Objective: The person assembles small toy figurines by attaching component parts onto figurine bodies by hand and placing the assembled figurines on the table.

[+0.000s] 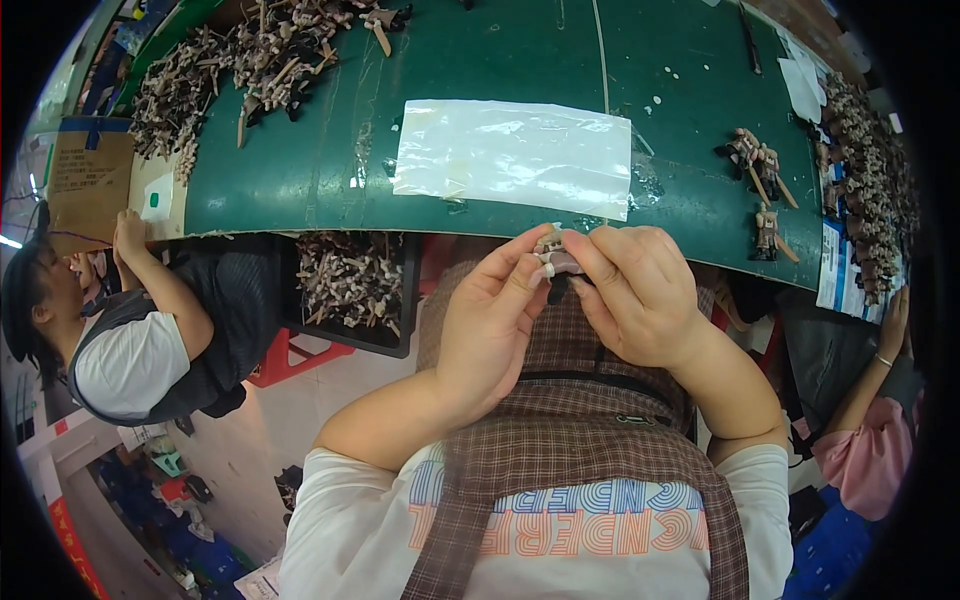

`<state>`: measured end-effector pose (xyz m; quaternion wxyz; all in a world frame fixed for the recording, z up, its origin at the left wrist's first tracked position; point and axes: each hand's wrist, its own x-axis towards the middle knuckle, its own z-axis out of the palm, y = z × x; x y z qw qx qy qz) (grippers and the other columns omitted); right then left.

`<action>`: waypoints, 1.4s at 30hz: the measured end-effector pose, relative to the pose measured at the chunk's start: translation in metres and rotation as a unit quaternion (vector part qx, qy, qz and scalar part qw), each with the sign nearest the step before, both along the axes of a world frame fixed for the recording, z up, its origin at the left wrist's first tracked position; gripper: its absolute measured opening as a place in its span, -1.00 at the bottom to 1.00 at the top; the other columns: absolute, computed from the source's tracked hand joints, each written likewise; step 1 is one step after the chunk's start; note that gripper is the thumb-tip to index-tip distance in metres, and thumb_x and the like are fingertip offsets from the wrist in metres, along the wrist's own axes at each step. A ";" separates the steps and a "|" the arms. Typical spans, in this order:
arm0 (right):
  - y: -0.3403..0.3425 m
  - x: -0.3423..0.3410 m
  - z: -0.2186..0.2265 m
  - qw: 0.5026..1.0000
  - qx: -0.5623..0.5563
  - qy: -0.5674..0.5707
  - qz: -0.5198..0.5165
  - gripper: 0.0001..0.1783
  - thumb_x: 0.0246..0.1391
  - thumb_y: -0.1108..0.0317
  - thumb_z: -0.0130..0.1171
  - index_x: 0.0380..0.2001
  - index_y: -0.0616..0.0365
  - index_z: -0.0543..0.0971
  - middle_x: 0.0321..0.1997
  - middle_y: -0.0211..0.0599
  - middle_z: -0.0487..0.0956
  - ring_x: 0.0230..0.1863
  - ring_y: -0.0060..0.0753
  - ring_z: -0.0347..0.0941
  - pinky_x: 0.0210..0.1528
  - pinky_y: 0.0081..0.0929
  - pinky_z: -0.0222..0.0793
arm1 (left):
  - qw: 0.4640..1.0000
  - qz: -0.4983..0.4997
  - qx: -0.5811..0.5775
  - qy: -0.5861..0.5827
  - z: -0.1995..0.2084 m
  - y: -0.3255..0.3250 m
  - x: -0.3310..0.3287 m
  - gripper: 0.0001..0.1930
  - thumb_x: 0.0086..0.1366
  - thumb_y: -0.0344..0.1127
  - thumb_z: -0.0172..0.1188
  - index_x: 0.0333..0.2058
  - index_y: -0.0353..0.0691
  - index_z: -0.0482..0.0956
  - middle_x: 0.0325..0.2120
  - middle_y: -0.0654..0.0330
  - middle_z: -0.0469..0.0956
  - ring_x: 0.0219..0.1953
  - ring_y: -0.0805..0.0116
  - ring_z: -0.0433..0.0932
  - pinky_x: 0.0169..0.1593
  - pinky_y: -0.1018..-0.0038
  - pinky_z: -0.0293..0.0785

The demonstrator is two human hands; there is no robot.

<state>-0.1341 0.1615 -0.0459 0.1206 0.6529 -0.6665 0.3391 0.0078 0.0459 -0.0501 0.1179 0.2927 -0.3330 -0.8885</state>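
Observation:
Close in front of my body, at the table's near edge, both hands meet on a small figurine (560,264) with a pale upper part and a dark lower part. My left hand (490,325) pinches it from the left with thumb and fingertips. From the right, the thumb and fingers of my right hand (645,295) close on it too. Fingers cover much of the figurine, so its details are hidden. Just beyond my hands, a white plastic sheet (510,155) lies on the green tabletop (500,60).
Several figurines with wooden sticks (765,235) lie at the right, near dense rows of figurines (865,190). A large heap of figurines (265,60) covers the far left. Below the edge stands a dark bin (410,295) of more. Co-workers sit left (140,350) and right (870,450).

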 end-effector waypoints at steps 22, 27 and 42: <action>-0.198 -0.246 0.001 0.953 0.095 0.143 -0.250 -0.72 0.10 0.45 0.09 -0.09 0.03 0.56 -0.07 -0.32 0.50 0.03 -0.11 0.44 0.01 -0.22 0.41 | 0.547 -0.051 -0.766 -0.333 -0.163 -0.192 0.129 -0.59 0.13 -0.57 0.00 0.01 -0.31 0.46 -0.09 -0.10 0.48 0.02 -0.06 0.42 0.12 0.19 0.29; -0.225 -0.285 -0.012 0.962 0.136 0.149 -0.185 -0.66 0.07 0.44 0.11 -0.05 -0.06 0.59 -0.07 -0.29 0.51 -0.02 -0.18 0.49 0.02 -0.24 0.44 | 0.433 0.018 -0.820 -0.373 -0.161 -0.179 0.104 -0.57 0.18 -0.44 0.14 0.06 -0.31 0.42 0.09 -0.15 0.30 0.11 -0.20 0.28 0.16 -0.03 0.15; -0.050 -0.209 0.019 0.957 0.111 -0.225 -0.143 -0.79 0.02 0.47 0.29 -0.22 0.15 0.62 -0.34 -0.43 0.54 -0.38 -0.61 0.43 -0.28 -0.63 0.37 | 0.748 -0.081 -0.643 0.142 0.013 -0.052 -0.061 -0.66 0.21 -0.54 0.13 -0.01 -0.27 0.50 -0.17 0.04 0.52 -0.21 0.19 0.53 -0.12 0.39 0.47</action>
